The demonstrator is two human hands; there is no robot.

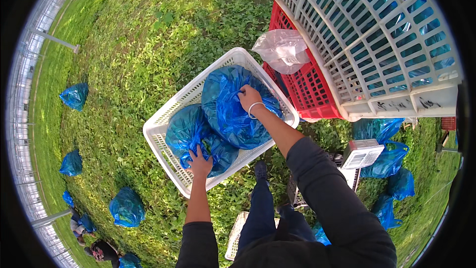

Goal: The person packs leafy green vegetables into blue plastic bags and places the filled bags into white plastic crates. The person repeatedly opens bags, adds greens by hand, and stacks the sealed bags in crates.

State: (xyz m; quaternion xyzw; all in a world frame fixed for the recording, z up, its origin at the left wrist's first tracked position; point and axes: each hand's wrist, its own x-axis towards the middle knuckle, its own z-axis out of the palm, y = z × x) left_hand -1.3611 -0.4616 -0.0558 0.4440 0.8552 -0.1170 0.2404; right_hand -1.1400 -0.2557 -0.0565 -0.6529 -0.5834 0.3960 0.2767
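A white slotted plastic basket (163, 113) stands before me with full blue plastic bags in it. My left hand (200, 163), fingers spread, rests on the gathered top of the lower-left bag (186, 126). With a white bracelet on its wrist, my right hand (250, 98) has its fingers bent around bunched film at the top of the larger bag (219, 82). Part of its fingertips is hidden. Green leafy matter shows through the blue film of both bags.
Stacked crates rise at right: a white one (349, 44) holding blue bags, above a red one (308, 85) with a clear bag (282, 52). A scale-like box (362, 154) stands below them. Blue bags (127, 207) dot the green field. People (104, 251) crouch at lower left.
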